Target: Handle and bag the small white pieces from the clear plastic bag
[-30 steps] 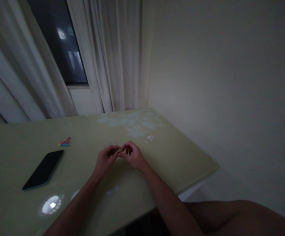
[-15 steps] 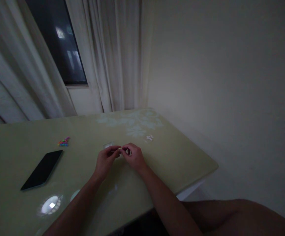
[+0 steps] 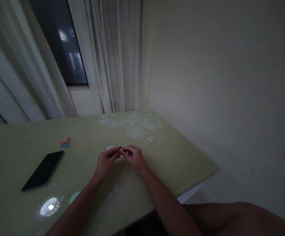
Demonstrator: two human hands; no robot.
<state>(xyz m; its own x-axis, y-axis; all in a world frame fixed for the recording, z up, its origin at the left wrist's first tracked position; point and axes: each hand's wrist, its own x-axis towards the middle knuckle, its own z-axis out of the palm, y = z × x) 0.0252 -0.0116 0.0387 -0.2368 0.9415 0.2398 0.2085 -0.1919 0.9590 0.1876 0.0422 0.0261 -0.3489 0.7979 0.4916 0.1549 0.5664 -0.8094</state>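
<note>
Over the middle of the table, my left hand (image 3: 106, 161) and my right hand (image 3: 134, 158) meet at the fingertips. Both are closed in a pinch on a tiny yellowish piece (image 3: 120, 149), too small and too covered by fingers to name. Just behind my left fingers lies a small clear plastic packet (image 3: 109, 146) with something white in it. Farther back to the right, some small white pieces (image 3: 149, 139) rest on what looks like clear plastic.
A black tablet-like slab (image 3: 43, 170) lies at the left. Behind it sits a little heap of bright multicoloured pieces (image 3: 64, 143). The greenish table (image 3: 181, 157) ends at a wall on the right, with curtains (image 3: 108, 59) beyond its far edge.
The view has shifted very slightly. My hands stay together in nearly the same pose, with the yellowish piece showing a little more between the fingertips.
</note>
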